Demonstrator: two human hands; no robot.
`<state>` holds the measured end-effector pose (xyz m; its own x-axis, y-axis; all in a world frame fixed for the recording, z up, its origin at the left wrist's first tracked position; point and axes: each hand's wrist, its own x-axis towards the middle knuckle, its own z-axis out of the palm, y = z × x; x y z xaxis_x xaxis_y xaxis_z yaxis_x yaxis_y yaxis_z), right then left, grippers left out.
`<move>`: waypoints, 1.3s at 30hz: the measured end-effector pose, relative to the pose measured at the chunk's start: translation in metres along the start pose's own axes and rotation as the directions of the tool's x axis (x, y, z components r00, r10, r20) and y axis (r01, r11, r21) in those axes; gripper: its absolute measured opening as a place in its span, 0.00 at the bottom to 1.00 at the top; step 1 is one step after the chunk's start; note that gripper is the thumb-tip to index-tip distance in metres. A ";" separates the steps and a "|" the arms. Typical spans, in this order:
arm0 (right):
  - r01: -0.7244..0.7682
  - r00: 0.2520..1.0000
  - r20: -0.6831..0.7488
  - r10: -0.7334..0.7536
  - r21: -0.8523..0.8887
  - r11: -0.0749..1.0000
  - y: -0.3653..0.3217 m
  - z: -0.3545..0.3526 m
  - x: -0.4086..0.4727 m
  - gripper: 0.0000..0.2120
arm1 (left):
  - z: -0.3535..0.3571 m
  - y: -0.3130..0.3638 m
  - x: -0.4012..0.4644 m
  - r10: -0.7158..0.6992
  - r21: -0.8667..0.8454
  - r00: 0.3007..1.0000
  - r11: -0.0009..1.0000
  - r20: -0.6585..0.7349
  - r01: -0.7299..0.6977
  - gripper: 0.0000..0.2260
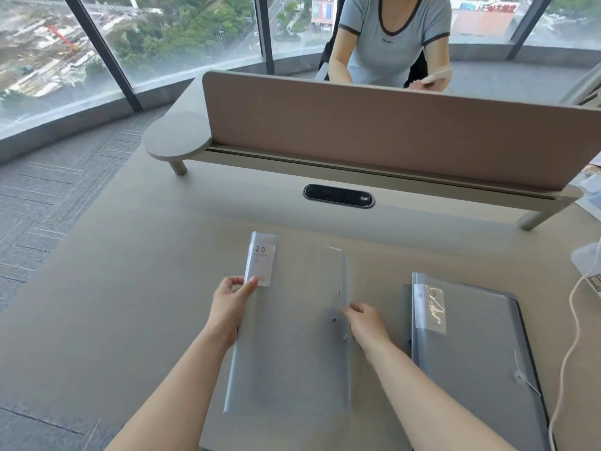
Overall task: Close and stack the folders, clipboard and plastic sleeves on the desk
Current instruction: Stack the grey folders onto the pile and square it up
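Left hand (232, 297) pinches the labelled edge of the translucent 20-pocket folder (286, 336) on the counter (130, 288) while right hand (366, 320) pinches its opposite edge, squaring it before stacking onto the pile (471, 353) just beside it.

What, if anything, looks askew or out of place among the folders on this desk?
Nothing is spilled or damaged. The translucent folder lies skewed to the desk edge, one flap standing up in the right hand, the left hand holding its "20" label end. The grey stack beside it is uneven.
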<state>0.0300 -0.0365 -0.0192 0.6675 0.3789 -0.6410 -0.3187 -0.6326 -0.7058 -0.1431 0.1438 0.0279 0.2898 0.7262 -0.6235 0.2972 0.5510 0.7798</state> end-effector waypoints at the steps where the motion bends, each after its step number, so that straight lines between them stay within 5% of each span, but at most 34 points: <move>1: 0.012 1.000 -0.004 -0.012 0.019 1.000 0.001 -0.003 0.003 0.13 | 0.005 0.006 -0.003 0.011 -0.013 1.000 1.000 0.005 -0.011 0.10; 5: 0.081 0.995 -0.064 -0.075 0.087 0.993 -0.008 -0.028 0.011 0.19 | 0.035 0.029 -0.017 0.068 -0.069 0.997 0.995 0.041 -0.065 0.10; 9: 0.186 0.961 -0.236 -0.144 0.168 0.968 -0.022 -0.073 0.007 0.10 | 0.074 0.043 -0.033 0.111 -0.102 0.989 0.990 0.097 -0.102 0.11; 14: 0.272 0.890 -0.426 -0.165 0.203 0.941 -0.013 -0.140 0.012 0.13 | 0.139 0.038 -0.060 0.128 -0.098 0.981 0.989 0.147 -0.115 0.12; 20: 0.220 0.866 -0.491 -0.091 0.211 0.953 0.037 -0.211 0.014 0.08 | 0.206 0.000 -0.083 0.092 -0.025 0.977 0.996 0.192 -0.089 0.12; 26: 0.119 0.858 -0.514 -0.007 0.185 0.975 0.088 -0.250 0.011 0.14 | 0.246 -0.041 -0.104 0.049 0.091 0.976 0.993 0.211 -0.070 0.07; 39: -0.067 0.883 -0.463 0.078 0.040 0.997 0.139 -0.278 0.006 0.11 | 0.269 -0.085 -0.125 0.042 0.402 0.976 0.907 0.212 -0.126 0.17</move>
<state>0.1769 -0.3097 -0.0377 0.8758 -0.0276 -0.4818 -0.3898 -0.6292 -0.6725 0.0401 -0.1045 0.0240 0.4879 0.6450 -0.5882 0.5991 0.2426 0.7630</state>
